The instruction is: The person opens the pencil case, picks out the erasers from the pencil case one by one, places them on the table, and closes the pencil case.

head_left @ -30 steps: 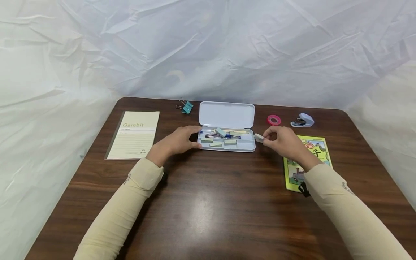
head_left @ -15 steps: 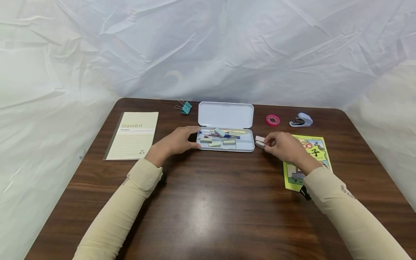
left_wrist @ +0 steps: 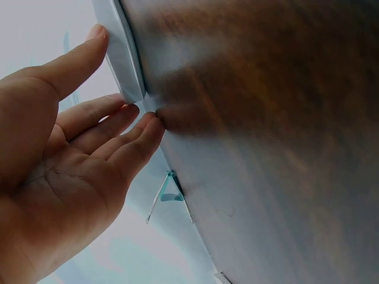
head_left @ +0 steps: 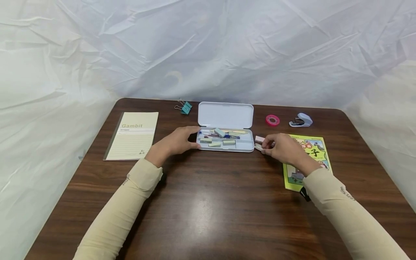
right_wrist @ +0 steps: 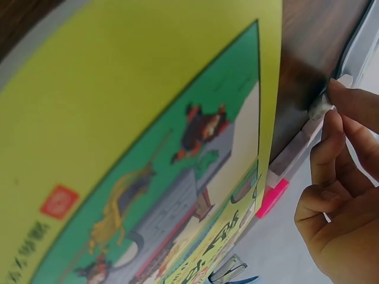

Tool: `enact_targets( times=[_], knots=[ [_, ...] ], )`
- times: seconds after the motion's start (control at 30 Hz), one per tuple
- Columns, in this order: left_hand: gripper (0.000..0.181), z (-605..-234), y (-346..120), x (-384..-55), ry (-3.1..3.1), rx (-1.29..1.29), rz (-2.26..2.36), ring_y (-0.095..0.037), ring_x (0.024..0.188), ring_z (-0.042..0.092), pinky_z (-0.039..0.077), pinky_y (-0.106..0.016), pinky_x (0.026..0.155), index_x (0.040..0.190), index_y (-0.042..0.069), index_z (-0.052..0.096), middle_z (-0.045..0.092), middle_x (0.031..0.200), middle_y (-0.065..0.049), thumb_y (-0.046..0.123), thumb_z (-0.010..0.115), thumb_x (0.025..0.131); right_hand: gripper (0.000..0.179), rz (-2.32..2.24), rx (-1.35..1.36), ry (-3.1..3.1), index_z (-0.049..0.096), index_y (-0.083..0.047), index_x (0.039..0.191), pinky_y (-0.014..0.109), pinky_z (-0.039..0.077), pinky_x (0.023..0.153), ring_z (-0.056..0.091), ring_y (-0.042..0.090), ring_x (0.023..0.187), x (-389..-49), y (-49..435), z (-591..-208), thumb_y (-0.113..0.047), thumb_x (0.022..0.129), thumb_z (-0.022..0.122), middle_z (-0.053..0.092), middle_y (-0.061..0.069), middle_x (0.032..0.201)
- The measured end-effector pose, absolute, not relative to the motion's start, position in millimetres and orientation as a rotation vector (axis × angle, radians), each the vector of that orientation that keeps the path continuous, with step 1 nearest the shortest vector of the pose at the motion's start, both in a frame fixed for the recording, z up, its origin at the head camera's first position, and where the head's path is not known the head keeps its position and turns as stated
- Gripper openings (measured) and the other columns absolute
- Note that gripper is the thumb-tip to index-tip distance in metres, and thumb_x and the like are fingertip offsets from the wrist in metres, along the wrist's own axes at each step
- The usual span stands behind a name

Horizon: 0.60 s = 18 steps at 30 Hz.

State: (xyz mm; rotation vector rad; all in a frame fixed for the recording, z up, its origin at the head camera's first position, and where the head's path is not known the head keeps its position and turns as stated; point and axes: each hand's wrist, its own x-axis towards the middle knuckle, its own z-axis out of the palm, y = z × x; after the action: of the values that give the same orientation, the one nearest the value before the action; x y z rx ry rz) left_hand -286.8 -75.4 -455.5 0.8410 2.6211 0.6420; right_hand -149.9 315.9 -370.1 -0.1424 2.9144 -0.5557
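A white pencil case (head_left: 244,145) lies with its lid up at the table's middle, holding pens, a pencil and several small erasers. My left hand (head_left: 177,140) holds the case's left end, thumb at the front corner and fingers further back; the left wrist view shows the thumb against the case's wall (left_wrist: 121,50). Just off the right end, my right hand (head_left: 282,147) pinches a small white eraser (head_left: 258,147) between thumb and fingertips, low by the table. Right behind it sits a pinkish-white block (head_left: 259,139), partly covered by the fingers.
Under the right wrist lies a yellow comic book (head_left: 292,180). Behind it are a pink tape roll (head_left: 272,120) and a pale stapler (head_left: 300,120). A teal binder clip (head_left: 185,108) stands at the back, and a Gambit notebook (head_left: 131,139) lies left.
My right hand has come slightly toward me with the white eraser, lowering it by the case's right end. The pinkish-white block behind it has come into sight. My left hand stays on the case.
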Motion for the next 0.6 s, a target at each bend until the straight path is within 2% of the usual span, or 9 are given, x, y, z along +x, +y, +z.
enact_targets(
  times=[0.23, 0.6],
  knots=[
    [0.09, -457.0, -75.5, -287.5, 2.622, 0.848, 0.649, -0.028, 0.174, 0.04, 0.04, -0.051, 0.141, 0.179, 0.018, 0.042, 0.044, 0.185, -0.006, 0.05, 0.084, 0.106, 0.01, -0.553, -0.138, 2.924, 0.08, -0.009, 0.104, 0.035, 0.046, 0.074, 0.064, 0.023, 0.084, -151.0, 314.2, -372.9, -0.017, 0.103, 0.086, 0.079, 0.011, 0.098],
    [0.09, -459.0, -75.7, -289.5, 2.621, 0.844, 0.649, -0.028, 0.174, 0.04, 0.04, -0.051, 0.141, 0.179, 0.019, 0.042, 0.043, 0.186, -0.005, 0.05, 0.084, 0.106, 0.011, -0.57, -0.12, 2.892, 0.078, -0.009, 0.105, 0.034, 0.045, 0.072, 0.063, 0.023, 0.083, -154.2, 312.9, -375.3, -0.016, 0.103, 0.085, 0.077, 0.011, 0.097]
  ],
)
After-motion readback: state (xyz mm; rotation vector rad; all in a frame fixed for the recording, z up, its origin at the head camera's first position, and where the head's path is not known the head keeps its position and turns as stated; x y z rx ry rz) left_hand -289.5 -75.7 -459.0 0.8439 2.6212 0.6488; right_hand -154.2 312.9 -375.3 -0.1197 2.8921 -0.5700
